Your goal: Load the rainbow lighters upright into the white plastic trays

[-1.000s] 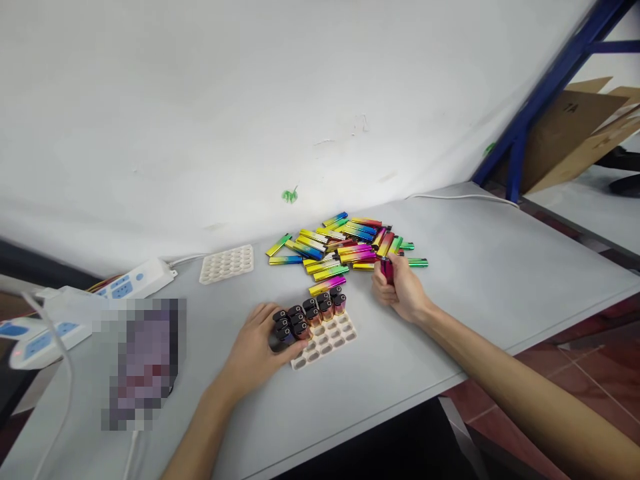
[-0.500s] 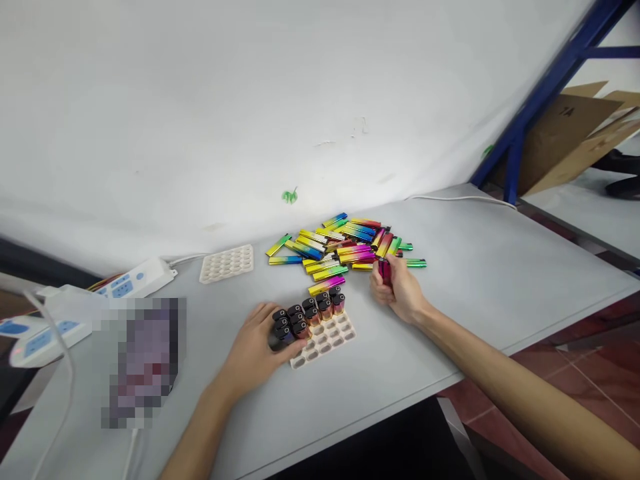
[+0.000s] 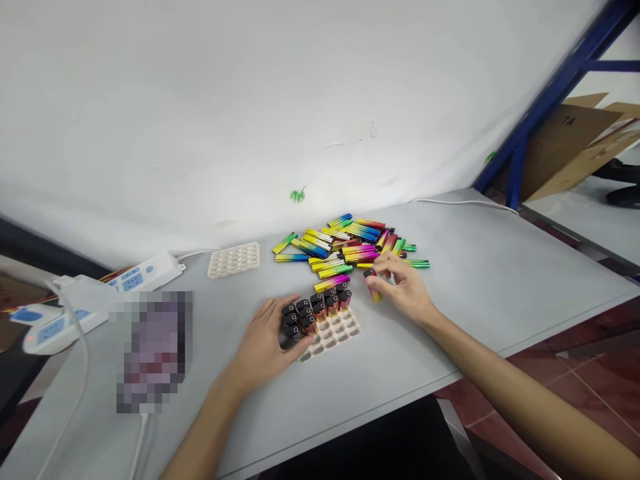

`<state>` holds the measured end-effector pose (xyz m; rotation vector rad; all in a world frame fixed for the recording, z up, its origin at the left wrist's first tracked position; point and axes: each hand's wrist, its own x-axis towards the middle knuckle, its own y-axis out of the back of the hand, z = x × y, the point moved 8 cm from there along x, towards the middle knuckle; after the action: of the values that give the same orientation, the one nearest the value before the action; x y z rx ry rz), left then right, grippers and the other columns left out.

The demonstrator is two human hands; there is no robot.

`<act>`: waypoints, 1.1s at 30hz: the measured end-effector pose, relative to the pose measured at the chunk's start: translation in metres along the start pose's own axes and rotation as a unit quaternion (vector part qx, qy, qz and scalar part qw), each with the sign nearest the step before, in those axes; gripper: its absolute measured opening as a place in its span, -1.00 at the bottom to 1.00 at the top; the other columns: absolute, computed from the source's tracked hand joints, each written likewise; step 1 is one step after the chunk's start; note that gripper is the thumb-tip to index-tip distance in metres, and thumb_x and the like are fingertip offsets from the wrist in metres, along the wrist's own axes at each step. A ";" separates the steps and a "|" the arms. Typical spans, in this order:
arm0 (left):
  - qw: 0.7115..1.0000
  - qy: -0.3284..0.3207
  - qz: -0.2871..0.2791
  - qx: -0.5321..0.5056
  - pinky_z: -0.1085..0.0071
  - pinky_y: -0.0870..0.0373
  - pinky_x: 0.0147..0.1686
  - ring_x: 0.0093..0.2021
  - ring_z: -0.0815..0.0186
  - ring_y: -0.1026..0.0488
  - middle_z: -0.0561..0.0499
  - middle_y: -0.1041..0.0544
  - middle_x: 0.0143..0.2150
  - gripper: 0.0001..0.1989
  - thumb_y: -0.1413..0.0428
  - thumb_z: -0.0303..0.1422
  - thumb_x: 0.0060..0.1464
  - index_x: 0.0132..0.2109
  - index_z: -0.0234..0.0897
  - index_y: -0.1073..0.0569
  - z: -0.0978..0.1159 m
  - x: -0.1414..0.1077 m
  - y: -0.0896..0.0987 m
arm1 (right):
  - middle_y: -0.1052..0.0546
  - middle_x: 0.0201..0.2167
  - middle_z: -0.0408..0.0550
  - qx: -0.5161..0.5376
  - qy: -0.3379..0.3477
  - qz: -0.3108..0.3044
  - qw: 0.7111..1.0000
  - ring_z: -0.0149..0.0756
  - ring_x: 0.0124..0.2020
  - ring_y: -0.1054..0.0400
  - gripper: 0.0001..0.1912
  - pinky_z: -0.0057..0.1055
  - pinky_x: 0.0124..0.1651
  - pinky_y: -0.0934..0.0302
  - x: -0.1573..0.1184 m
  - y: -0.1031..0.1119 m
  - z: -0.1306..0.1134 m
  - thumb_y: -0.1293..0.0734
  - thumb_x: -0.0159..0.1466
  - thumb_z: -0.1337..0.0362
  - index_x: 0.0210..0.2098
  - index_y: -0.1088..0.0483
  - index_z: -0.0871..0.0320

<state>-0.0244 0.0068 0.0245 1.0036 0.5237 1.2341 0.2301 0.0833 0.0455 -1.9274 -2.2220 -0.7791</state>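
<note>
A cream tray (image 3: 336,339) with oval holes lies on the table. Several lighters (image 3: 319,311) with black tops and shiny bodies stand upright in its far and left holes; the near right holes are bare. My left hand (image 3: 265,340) is wrapped around the tray's left end, thumb at the front and fingers behind the lighters. To the right of the tray, my right hand (image 3: 403,283) pinches one lighter (image 3: 374,287), yellow and pink with a dark top, held nearly upright. Behind it lies a loose pile of colourful lighters (image 3: 345,248).
A second cream tray (image 3: 234,260) lies by the wall. Power strips (image 3: 133,277) and white cables run along the left, beside a blurred-out object (image 3: 155,353). A blue metal frame (image 3: 520,150) and cardboard boxes (image 3: 570,143) stand at the right.
My right hand has drawn back slightly from the pile toward the tray, turning the lighter so its top and body show. My left hand stays around the tray's end. The view has shifted slightly.
</note>
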 end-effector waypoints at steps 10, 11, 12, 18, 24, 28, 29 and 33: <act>1.000 0.007 0.028 -0.002 0.12 -0.39 0.11 0.15 0.10 -0.40 -0.06 -0.46 0.15 -0.36 -0.22 -0.10 0.10 0.26 -0.10 -0.21 0.000 -0.001 -0.001 | -0.52 -0.37 -0.07 -0.040 0.110 -0.084 0.990 -0.38 -0.42 -0.39 -0.78 -0.41 -0.36 -0.30 -0.038 -0.035 -0.065 -0.43 0.26 0.19 -0.13 -0.51 0.13; 1.000 0.001 0.028 -0.003 0.12 -0.39 0.11 0.16 0.10 -0.39 -0.05 -0.46 0.15 -0.36 -0.22 -0.10 0.10 0.26 -0.10 -0.22 0.000 -0.001 -0.001 | -0.52 -0.37 -0.07 -0.052 0.128 -0.106 0.985 -0.38 -0.42 -0.39 -0.78 -0.43 -0.36 -0.30 -0.040 -0.043 -0.070 -0.42 0.27 0.19 -0.12 -0.50 0.13; 1.000 -0.004 0.028 -0.003 0.13 -0.39 0.11 0.16 0.10 -0.39 -0.05 -0.47 0.15 -0.37 -0.22 -0.09 0.10 0.25 -0.10 -0.22 0.000 -0.001 -0.001 | -0.52 -0.37 -0.07 -0.068 0.140 -0.126 0.980 -0.39 -0.43 -0.39 -0.78 -0.44 -0.37 -0.30 -0.042 -0.051 -0.072 -0.41 0.28 0.19 -0.11 -0.49 0.14; 0.999 -0.019 0.026 -0.012 0.14 -0.37 0.12 0.16 0.10 -0.38 -0.04 -0.48 0.14 -0.35 -0.25 -0.08 0.07 0.23 -0.12 -0.25 0.000 0.000 0.001 | -0.53 -0.37 -0.09 -0.222 0.155 -0.162 0.949 -0.38 -0.46 -0.40 -0.77 -0.44 -0.44 -0.20 -0.038 -0.076 -0.077 -0.31 0.36 0.14 -0.15 -0.47 0.17; 1.000 -0.015 0.015 -0.012 0.13 -0.36 0.11 0.14 0.10 -0.38 -0.04 -0.49 0.11 -0.38 -0.25 -0.08 0.07 0.21 -0.14 -0.28 -0.001 0.000 0.001 | -0.55 -0.40 -0.11 -0.395 0.145 -0.189 0.887 -0.34 -0.50 -0.40 -0.81 -0.39 -0.55 0.15 -0.033 -0.081 -0.088 -0.34 0.34 0.16 -0.31 -0.47 0.16; 1.000 -0.018 0.014 -0.013 0.13 -0.35 0.11 0.14 0.09 -0.38 -0.05 -0.49 0.11 -0.40 -0.24 -0.08 0.08 0.20 -0.15 -0.29 -0.001 0.001 0.002 | -0.53 -0.50 -0.10 -0.455 0.104 -0.202 0.861 -0.35 -0.56 -0.35 -0.74 -0.37 -0.54 0.29 -0.033 -0.083 -0.082 -0.36 0.32 0.17 -0.43 -0.43 0.19; 1.000 -0.017 0.012 -0.013 0.13 -0.35 0.11 0.14 0.10 -0.38 -0.05 -0.49 0.10 -0.41 -0.24 -0.08 0.08 0.20 -0.15 -0.30 0.000 0.001 0.002 | -0.53 -0.51 -0.10 -0.459 0.094 -0.201 0.860 -0.36 -0.57 -0.33 -0.72 -0.37 -0.54 0.30 -0.034 -0.083 -0.079 -0.36 0.32 0.16 -0.46 -0.42 0.18; 1.000 -0.009 0.002 -0.011 0.14 -0.35 0.10 0.13 0.10 -0.38 -0.04 -0.50 0.09 -0.43 -0.24 -0.09 0.08 0.18 -0.15 -0.32 0.000 0.002 0.002 | -0.50 -0.57 -0.13 -0.420 0.071 -0.184 0.886 -0.42 -0.62 -0.24 -0.56 -0.39 -0.53 0.27 -0.035 -0.073 -0.076 -0.29 0.34 -0.02 -0.52 -0.39 0.16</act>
<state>-0.0246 0.0084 0.0263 0.9962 0.4935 1.2315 0.1486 0.0138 0.0749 -1.5745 -2.3890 -2.1528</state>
